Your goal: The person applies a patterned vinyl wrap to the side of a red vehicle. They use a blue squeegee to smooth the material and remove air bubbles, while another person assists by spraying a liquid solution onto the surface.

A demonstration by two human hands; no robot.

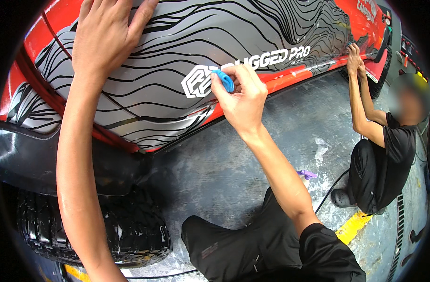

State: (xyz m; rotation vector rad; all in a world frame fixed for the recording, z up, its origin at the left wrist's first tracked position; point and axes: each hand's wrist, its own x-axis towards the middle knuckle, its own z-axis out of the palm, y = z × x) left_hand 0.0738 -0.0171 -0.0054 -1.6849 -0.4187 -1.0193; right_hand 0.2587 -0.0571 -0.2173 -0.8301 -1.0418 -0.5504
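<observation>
Pinching a small blue piece [226, 82], rounded and folded-looking, between thumb and fingers of the right hand [245, 91], with the grip narrow and closed firmly around it. Held low on the side of a red vehicle [283, 82], over grey film [252, 26] patterned with wavy black lines, right beside a white hexagonal emblem [192, 84] and partly in front of white lettering [290, 55]. Impossible to tell from here whether pressed to the film or just short of it. At the upper left, reaching over the same film with the left hand [104, 37], grip wide, thumb set well apart from the fingers, fingertips cut off by the edge of view. Below on the left, past the forearm, to be seen: a black fender [31, 157] above a chunky wet-looking tyre [125, 230]. Down between the vehicle and black-clad knees, on the grey floor [201, 183], worn and scuffed in places. Near the right forearm and partly hidden by it, a purple nozzle [306, 174]; farther right, a thin black hose [331, 192] and a yellow stripe [354, 227]. Crouched at far right, a co-worker [396, 160] in black, with both hands raised to the vehicle's lower edge near another wheel.
</observation>
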